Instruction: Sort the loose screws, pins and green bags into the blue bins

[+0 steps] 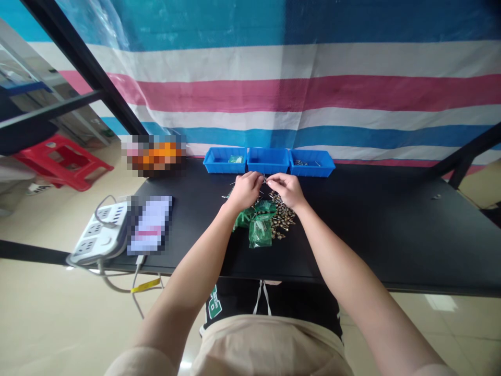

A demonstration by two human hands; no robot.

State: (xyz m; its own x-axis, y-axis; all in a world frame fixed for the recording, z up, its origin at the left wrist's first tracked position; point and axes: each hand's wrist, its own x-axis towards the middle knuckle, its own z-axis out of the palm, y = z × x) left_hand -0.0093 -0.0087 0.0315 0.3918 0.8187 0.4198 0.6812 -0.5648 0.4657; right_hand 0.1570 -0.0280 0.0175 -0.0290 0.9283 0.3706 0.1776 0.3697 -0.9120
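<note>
My left hand point(246, 190) and my right hand point(287, 190) are close together over the black table, fingertips pinched. Between them shows a small thin metal part point(265, 180), too small to name; my right fingers grip it. What my left fingers hold is hidden. Below my right hand lies a pile of small brass-coloured metal pieces point(285, 222) with pointed ends. Green-tinted clear plastic bags point(260, 233) with pale slim pieces inside lie beside it, partly under my left hand. More thin metal pins stick out around my left hand.
Three blue bins stand behind my hands: the left bin point(225, 167) holds a small packet, the middle bin point(268, 168) shows nothing inside, the right bin point(313, 170) holds some metal pieces. A white power strip point(102, 230) and a blurred phone-like object point(151, 227) lie left.
</note>
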